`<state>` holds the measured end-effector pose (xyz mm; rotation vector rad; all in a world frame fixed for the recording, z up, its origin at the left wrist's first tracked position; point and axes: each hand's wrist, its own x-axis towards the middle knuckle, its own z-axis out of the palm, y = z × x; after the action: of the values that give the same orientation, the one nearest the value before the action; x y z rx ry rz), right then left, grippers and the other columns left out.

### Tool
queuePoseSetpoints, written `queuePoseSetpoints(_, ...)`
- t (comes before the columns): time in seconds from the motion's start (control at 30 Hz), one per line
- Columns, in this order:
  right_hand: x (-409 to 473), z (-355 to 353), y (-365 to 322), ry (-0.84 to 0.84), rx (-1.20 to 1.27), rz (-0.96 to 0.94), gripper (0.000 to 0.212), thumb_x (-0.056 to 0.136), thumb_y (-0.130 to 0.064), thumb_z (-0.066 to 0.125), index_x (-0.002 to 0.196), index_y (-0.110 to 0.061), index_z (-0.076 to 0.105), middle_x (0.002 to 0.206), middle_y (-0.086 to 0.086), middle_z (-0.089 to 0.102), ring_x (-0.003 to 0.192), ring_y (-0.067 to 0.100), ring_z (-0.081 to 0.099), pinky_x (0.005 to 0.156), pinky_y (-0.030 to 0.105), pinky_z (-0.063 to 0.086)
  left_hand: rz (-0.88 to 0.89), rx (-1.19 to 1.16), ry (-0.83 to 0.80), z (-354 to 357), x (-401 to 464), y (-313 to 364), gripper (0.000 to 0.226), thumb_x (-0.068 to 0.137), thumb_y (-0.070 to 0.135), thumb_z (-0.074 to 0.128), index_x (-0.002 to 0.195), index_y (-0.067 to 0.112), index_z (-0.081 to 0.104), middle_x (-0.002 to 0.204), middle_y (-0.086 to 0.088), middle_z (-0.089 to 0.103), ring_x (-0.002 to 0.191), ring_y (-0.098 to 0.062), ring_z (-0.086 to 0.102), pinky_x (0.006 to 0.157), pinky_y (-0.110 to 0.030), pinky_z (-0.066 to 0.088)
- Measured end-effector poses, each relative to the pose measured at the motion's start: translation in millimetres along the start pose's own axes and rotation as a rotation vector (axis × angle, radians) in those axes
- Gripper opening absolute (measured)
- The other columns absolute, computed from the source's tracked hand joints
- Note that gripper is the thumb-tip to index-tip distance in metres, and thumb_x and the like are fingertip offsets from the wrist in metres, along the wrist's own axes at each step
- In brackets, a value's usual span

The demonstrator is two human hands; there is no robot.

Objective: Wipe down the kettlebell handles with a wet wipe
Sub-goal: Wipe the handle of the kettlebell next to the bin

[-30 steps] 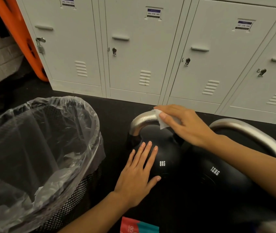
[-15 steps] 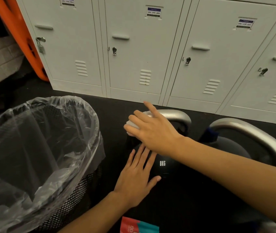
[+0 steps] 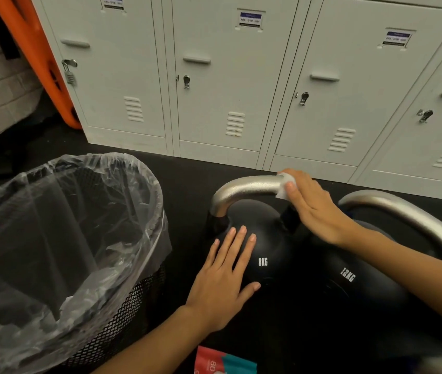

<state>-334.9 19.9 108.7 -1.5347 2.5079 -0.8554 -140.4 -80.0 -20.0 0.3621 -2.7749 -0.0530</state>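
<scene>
While the left hand is lying flat, fingers straight, on the 8KG kettlebell, the right hand is pinching a wet wipe against its silver handle.

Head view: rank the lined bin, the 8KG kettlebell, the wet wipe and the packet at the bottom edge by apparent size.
1. lined bin, nearest the camera
2. 8KG kettlebell
3. packet, cut off by the frame, so unsure
4. wet wipe, mostly hidden under the right hand
</scene>
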Motion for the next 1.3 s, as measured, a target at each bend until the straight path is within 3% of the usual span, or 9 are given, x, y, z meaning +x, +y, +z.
queuePoseSetpoints(0.13,3.0,-1.9,-10.6,-0.011,0.099,0.075,0.034,0.105,-0.042,0.022,0.111,-0.022,0.048,0.088,-0.012,0.047,0.083,0.007,0.044,0.092,0.037,0.034,-0.004,0.017,0.0,0.1,0.1,-0.2,0.082,0.092,0.06,0.033,0.155,0.013,0.011,0.161,-0.01,0.013,0.148,-0.025,0.013,0.113,-0.043,0.027)
queuePoseSetpoints(0.37,20.5,-5.9,-22.3,-0.047,-0.129,0.021,0.045,0.101,-0.051,0.017,0.096,-0.021,0.05,0.085,-0.01,0.051,0.086,0.009,0.048,0.097,0.03,0.02,0.0,0.031,0.003,1.6,0.4,-0.1,0.082,0.092,0.061,0.033,0.155,0.012,0.012,0.16,-0.011,0.014,0.147,-0.025,0.013,0.113,-0.044,0.025)
queuePoseSetpoints(0.57,37.8,0.5,-41.8,-0.025,-0.206,-0.084,0.041,0.107,-0.036,0.022,0.092,-0.015,0.055,0.074,-0.009,0.049,0.076,0.014,0.049,0.099,0.039,0.033,0.004,0.021,0.002,1.2,-0.5,-0.1,0.083,0.091,0.061,0.033,0.155,0.012,0.011,0.16,-0.011,0.014,0.147,-0.025,0.015,0.113,-0.044,0.026)
queuePoseSetpoints(0.77,29.0,23.5,-69.7,0.041,-0.326,-0.476,0.026,0.1,-0.018,0.053,0.122,-0.012,0.065,0.119,0.007,0.068,0.112,0.026,0.061,0.1,0.037,0.04,0.005,0.024,0.012,2.0,-0.2,-0.4,0.082,0.093,0.06,0.033,0.155,0.011,0.01,0.16,-0.012,0.013,0.147,-0.027,0.018,0.112,-0.047,0.029)
queuePoseSetpoints(0.87,25.5,44.7,-69.5,0.003,-0.499,-0.69,0.045,0.082,0.0,0.071,0.126,-0.003,0.063,0.124,0.015,0.067,0.12,0.032,0.061,0.107,0.041,0.037,0.007,0.014,0.014,3.1,-0.6,-0.4,0.082,0.094,0.06,0.032,0.154,0.012,0.003,0.159,-0.01,0.008,0.146,-0.027,0.019,0.111,-0.049,0.032)
queuePoseSetpoints(0.97,19.8,34.4,-59.6,-0.027,-0.551,-0.793,0.049,0.085,0.0,0.053,0.133,-0.005,0.058,0.135,0.013,0.061,0.13,0.03,0.053,0.112,0.04,0.028,0.008,0.022,0.012,2.2,0.0,-0.6,0.083,0.094,0.06,0.033,0.154,0.011,0.005,0.16,-0.01,0.009,0.146,-0.027,0.017,0.111,-0.049,0.03)
queuePoseSetpoints(1.03,13.1,17.1,-45.1,-0.042,-0.494,-0.79,0.051,0.087,-0.005,0.041,0.134,-0.008,0.058,0.14,0.011,0.057,0.134,0.026,0.049,0.116,0.039,0.027,0.009,0.033,0.005,0.9,0.2,-0.6,0.082,0.093,0.06,0.033,0.155,0.011,0.009,0.161,-0.011,0.011,0.147,-0.026,0.017,0.112,-0.049,0.027)
queuePoseSetpoints(1.17,2.2,-20.5,-10.0,0.025,-0.255,-0.627,0.049,0.09,0.003,0.054,0.137,-0.013,0.056,0.143,0.005,0.053,0.134,0.02,0.048,0.115,0.032,0.033,0.006,0.04,-0.013,-0.1,-0.5,-1.0,0.081,0.093,0.06,0.033,0.155,0.012,0.013,0.161,-0.011,0.013,0.148,-0.025,0.015,0.114,-0.048,0.027)
queuePoseSetpoints(1.3,-4.5,-41.7,16.7,0.072,-0.223,-0.603,0.036,0.102,-0.021,0.045,0.134,-0.01,0.056,0.134,0.002,0.059,0.124,0.014,0.056,0.115,0.032,0.034,0.009,0.045,-0.008,0.8,-1.3,0.4,0.079,0.094,0.059,0.034,0.154,0.011,0.016,0.161,-0.011,0.015,0.148,-0.025,0.014,0.116,-0.045,0.024)
